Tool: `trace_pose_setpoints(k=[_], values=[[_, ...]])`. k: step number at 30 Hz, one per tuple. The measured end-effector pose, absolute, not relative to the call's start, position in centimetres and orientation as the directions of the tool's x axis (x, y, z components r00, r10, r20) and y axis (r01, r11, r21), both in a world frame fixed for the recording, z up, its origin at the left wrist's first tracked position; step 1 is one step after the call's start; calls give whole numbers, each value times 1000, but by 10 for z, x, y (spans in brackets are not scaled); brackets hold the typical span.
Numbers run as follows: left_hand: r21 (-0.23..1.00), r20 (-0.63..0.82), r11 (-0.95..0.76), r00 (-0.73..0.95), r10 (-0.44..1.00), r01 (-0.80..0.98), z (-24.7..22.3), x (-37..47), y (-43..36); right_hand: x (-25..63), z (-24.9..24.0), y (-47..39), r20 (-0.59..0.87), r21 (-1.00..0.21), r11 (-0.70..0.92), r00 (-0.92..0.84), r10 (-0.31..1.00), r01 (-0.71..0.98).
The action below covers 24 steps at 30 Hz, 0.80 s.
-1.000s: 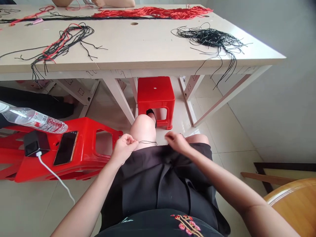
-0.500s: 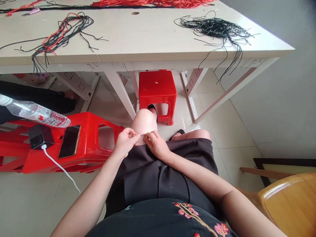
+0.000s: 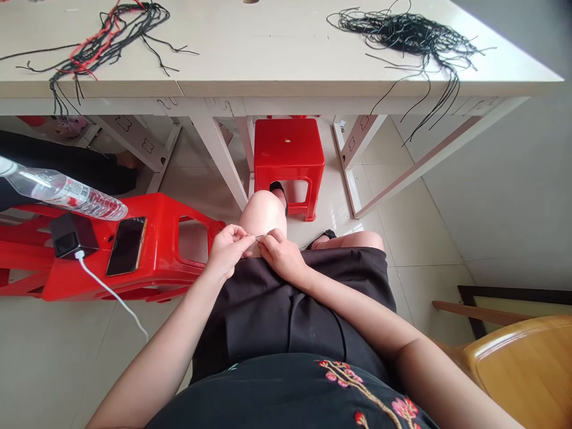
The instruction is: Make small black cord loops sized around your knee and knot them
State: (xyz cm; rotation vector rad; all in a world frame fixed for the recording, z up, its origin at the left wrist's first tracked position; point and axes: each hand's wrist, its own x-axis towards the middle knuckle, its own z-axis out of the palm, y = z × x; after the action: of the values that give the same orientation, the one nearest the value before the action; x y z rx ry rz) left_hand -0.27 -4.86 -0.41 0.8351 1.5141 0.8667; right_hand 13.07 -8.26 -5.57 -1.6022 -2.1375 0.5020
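Over my bare knee, my left hand (image 3: 229, 251) and my right hand (image 3: 281, 255) meet almost fingertip to fingertip. Between them runs a short piece of thin dark cord (image 3: 258, 238), pinched at both ends. Most of the cord is hidden in the fingers. A tangled bundle of black cords (image 3: 409, 34) lies on the table at the right, its loose ends hanging over the front edge. Black and red cords (image 3: 105, 42) lie in a loose bundle on the table at the left.
The pale table (image 3: 268, 59) spans the top. A red stool (image 3: 288, 143) stands beneath it. At the left, another red stool (image 3: 165, 238) bears a phone (image 3: 126, 245), a black charger (image 3: 71, 236) and a plastic bottle (image 3: 67, 193). A wooden chair (image 3: 531, 357) is at the lower right.
The view has tilted down a little, so the table's far cords have left the frame. My hands stay close together, with slightly more dark cord showing between the fingertips.
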Motion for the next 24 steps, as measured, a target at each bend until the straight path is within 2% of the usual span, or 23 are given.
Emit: trace_pose_setpoints(k=[9, 19, 24], values=[[859, -512, 507, -115, 851, -78, -1, -1, -51, 126, -63, -83, 169, -553, 352, -313, 935, 755], [815, -560, 526, -98, 823, -243, -4, -4, -51, 124, -57, -85, 127, -622, 319, -310, 942, 715], [809, -559, 527, -67, 826, -259, -5, -7, -51, 124, -57, -85, 100, -630, 306, -317, 943, 713]])
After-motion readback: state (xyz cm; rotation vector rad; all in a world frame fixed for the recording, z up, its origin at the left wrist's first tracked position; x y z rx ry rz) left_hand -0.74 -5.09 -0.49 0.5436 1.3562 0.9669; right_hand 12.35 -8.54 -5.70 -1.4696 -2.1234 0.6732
